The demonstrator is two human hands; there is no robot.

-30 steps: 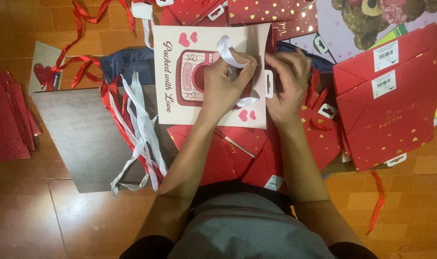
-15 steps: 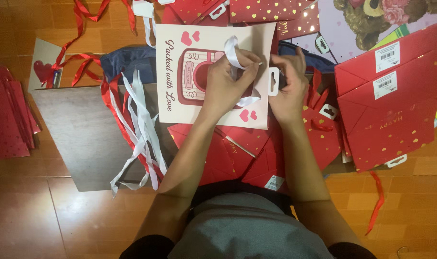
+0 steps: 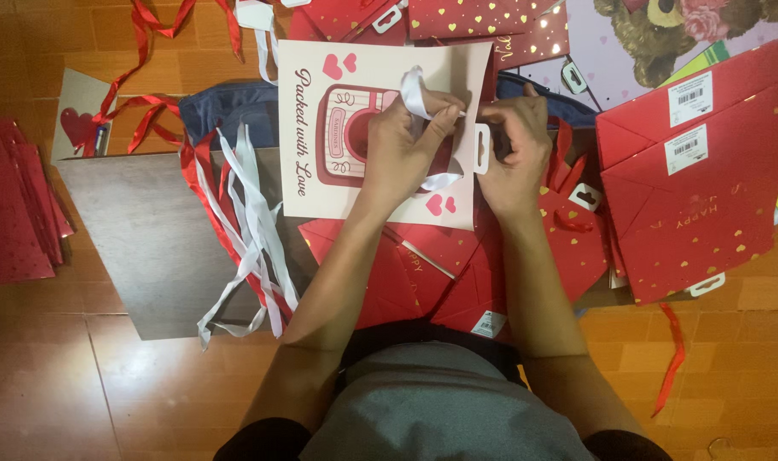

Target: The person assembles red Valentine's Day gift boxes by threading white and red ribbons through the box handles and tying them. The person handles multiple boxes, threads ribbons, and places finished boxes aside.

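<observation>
Lying at the far left of the wooden floor (image 3: pixel 150 401) is a stack of flat red paper bags (image 3: pixel 13 205), and beside it a grey board (image 3: pixel 141 239) carries a loose bundle of white and red satin ribbons (image 3: pixel 244 222), none of them fitted to a bag. At the middle rests the cream paper gift bag with pink hearts and a pink printed motif (image 3: pixel 321 171), laid flat on a heap of folded red bags. The left hand (image 3: pixel 402 141) has its fingers pinched together on a white ribbon (image 3: pixel 415 90) over the bag's upper part, near the white die-cut handle tab (image 3: pixel 481 149). The right hand (image 3: pixel 517 145) presses on the bag's right edge beside that tab, its fingers curled; whether they grip anything cannot be told. Judging from this, the ribbon on this bag is only partly fitted, one end loose below the palm. To the right, large red bags with gold hearts (image 3: pixel 696 188) lie without ribbons, so much appears undone.
</observation>
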